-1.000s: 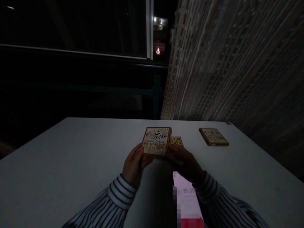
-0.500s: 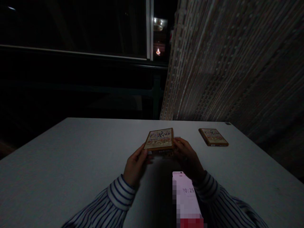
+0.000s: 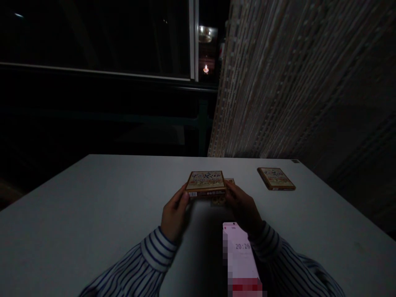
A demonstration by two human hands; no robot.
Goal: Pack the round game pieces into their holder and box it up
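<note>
A flat Chinese chess box [image 3: 205, 181] with a brown edge and printed lid is held level just above the table. My left hand [image 3: 173, 212] closes on its left side, thumb at the front corner near a barcode. At the right side, the fingers of my right hand [image 3: 244, 206] grip the box's edge. Under and behind it, a patterned item [image 3: 218, 201] shows only in part; its kind is unclear. A second box-like piece [image 3: 276, 179] with the same print lies to the right on the table, apart from both hands.
A lit phone [image 3: 243, 251] showing a timer lies on the white table [image 3: 108, 214], close to my right wrist. Past the far edge hang string curtains [image 3: 262, 82] beside a dark window [image 3: 93, 37]. The room is dim.
The box in my hands has gone from slightly tilted to more level, with its front side and barcode showing more. The second printed piece has stayed put.
</note>
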